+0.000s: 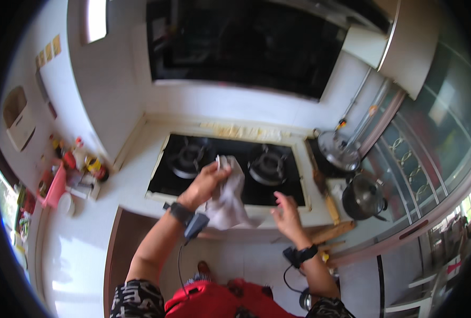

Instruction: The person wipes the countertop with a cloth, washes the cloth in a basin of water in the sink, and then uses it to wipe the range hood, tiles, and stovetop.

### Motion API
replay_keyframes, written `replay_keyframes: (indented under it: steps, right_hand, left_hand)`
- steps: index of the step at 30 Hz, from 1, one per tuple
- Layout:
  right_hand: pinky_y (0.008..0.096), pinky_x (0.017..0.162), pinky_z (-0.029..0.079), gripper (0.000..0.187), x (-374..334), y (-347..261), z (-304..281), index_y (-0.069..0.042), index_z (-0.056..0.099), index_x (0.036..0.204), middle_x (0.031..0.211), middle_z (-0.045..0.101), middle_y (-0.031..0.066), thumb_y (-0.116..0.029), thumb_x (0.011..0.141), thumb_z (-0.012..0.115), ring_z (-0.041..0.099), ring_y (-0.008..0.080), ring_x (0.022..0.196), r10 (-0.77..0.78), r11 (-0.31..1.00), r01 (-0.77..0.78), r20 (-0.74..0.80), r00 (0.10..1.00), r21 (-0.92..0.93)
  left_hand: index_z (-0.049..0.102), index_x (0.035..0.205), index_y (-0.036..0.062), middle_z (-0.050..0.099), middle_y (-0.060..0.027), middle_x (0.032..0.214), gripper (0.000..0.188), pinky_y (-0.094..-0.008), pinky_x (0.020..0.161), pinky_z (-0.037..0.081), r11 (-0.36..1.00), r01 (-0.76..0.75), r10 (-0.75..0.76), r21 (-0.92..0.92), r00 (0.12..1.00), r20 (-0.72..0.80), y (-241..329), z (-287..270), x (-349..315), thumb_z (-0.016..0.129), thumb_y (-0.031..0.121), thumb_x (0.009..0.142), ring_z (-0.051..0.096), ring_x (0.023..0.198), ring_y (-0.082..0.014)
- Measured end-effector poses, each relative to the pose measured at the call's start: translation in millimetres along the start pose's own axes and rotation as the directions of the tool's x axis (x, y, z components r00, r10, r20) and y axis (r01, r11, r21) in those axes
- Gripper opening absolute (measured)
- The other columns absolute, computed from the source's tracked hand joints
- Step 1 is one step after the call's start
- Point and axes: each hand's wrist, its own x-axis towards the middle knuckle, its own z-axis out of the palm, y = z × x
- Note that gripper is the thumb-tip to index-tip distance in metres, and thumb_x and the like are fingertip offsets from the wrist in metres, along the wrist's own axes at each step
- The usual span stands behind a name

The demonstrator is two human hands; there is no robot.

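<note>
while the left hand (204,184) grips a pale cloth (231,200) above the stove (225,146), the right hand (290,218) hangs nearby, fingers apart.

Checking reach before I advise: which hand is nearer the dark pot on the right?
Right. The right hand, empty, is left of the dark pot, with a gap between; the left hand, gripping a whitish cloth, is farther left.

Pale cloth (228,206), crumpled, hanging loose
Gripped at its top by the left hand (206,184), drooping in folds above the black cooktop's (164,183) near edge.
</note>
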Motion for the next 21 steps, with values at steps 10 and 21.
replay_keyframes:
  steps: [10,21]
  right_hand:
    - [0.0349,0.069,0.054,0.024,102.0,33.7,18.2,-0.002,0.065,0.107,0.083,0.070,0.0172,-0.003,0.085,0.056,0.070,0.0210,0.076,0.377,0.877,-0.342,-0.043,0.925,0.337]
    - [0.0283,0.073,0.054,0.027,304.8,36.2,-170.8,0.002,0.040,0.120,0.100,0.062,0.0138,-0.005,0.096,0.052,0.065,0.0176,0.083,0.118,0.942,0.183,-0.786,0.607,0.282]
  left_hand:
    - [0.066,0.108,-0.0004,0.067,-0.0039,0.090,0.027,-0.0270,0.079,0.048,0.734,-0.342,-0.031,0.586,0.846,0.532,89.0,60.1,66.0,0.067,0.022,0.093,0.056,0.084,-0.0086]
    - [0.066,0.082,-0.0005,0.057,-0.0032,0.060,0.043,-0.0270,0.046,0.045,0.251,-0.656,0.358,0.712,0.746,0.562,219.4,120.8,178.5,0.057,0.038,0.097,0.055,0.050,-0.0098]
